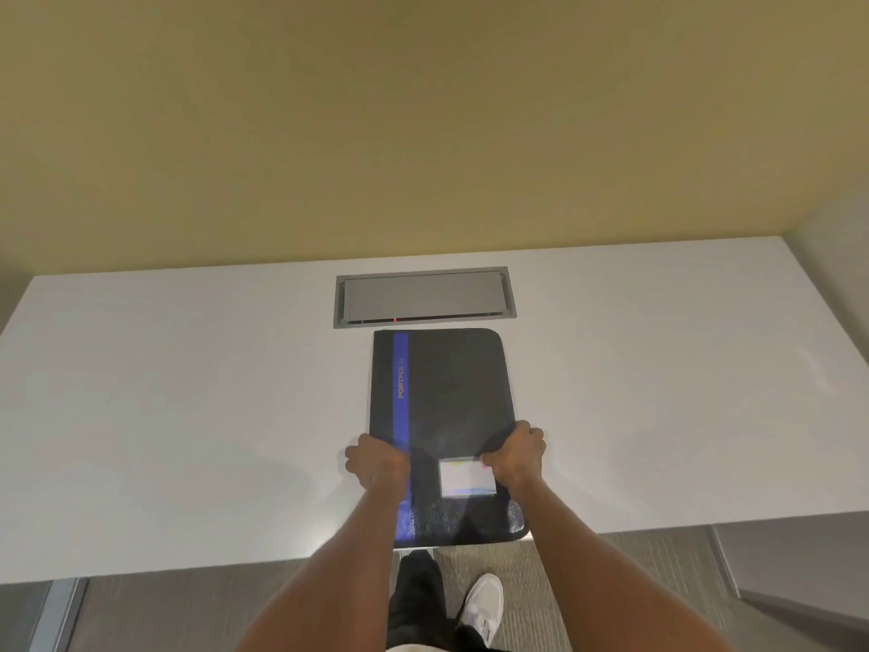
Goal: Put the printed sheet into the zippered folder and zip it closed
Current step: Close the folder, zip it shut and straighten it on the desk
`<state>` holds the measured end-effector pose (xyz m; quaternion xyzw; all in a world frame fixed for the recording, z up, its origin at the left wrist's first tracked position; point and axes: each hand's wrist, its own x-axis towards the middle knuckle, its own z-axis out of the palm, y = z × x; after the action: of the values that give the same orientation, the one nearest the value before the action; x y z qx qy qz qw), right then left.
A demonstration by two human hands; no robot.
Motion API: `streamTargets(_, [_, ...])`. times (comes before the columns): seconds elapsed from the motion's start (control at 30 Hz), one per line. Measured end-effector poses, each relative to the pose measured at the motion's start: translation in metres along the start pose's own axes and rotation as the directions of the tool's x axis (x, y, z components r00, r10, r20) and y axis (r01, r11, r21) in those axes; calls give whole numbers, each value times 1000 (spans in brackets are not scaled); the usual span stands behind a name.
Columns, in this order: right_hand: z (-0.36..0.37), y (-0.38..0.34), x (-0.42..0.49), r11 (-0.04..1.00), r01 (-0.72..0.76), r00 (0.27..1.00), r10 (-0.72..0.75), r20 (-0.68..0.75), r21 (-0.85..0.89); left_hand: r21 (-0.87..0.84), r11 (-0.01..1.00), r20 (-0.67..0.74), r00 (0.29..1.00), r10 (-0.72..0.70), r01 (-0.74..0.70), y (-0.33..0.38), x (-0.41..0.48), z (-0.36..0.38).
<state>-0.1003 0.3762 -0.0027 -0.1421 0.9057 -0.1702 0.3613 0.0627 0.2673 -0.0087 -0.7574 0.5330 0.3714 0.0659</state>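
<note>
A black zippered folder (451,383) with a blue stripe and the word PORTFOLIO lies closed on the white table (188,392), its near edge overhanging the table's front. A small white label window (463,477) sits on its cover. My left hand (376,458) grips the folder's left edge. My right hand (515,451) grips its right edge. No printed sheet is in view.
A grey recessed cable box (423,296) with a small red light is set into the table just beyond the folder. A tan wall rises behind the table. Below the front edge are grey carpet, my dark trouser leg and a white shoe (482,604).
</note>
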Motion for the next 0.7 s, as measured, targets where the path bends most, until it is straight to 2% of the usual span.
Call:
streamTargets(0.23, [-14,-42,18,995,91,995,-89,-42,37,-132,989,-76,995,62,-72,26,20,-23])
streamTargets(0.4, [-11,-89,40,987,132,991,-131,-22,86,-119,990,-82,995,63,-73,45,58,-48])
streamTargets(0.7, [11,-161,87,986,93,994,-100,46,136,-122,989,-69,995,75,-83,79,137,-82])
